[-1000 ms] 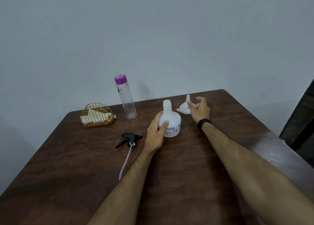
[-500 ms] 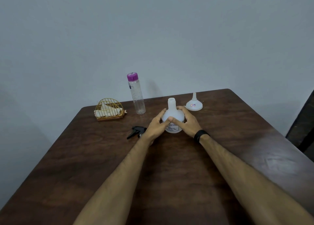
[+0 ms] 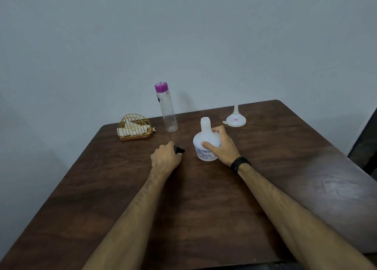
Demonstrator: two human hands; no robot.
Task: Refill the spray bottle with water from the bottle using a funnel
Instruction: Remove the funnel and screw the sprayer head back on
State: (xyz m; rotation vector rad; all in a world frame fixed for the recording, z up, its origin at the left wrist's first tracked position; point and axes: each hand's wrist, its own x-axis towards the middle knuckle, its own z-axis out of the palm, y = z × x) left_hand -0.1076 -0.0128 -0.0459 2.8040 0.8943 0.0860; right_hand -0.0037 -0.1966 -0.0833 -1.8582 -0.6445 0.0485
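On our dark wooden surface, the capped water bottle waits upright at the back. Our left hand curls over the black sprayer head, perhaps moving it aside. Our right hand grips the open-necked spray bottle, steadying it for the funnel, upturned just behind.

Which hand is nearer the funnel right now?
Right. The right hand grips the spray bottle just in front of the funnel; the left hand is farther left, over the black sprayer head.
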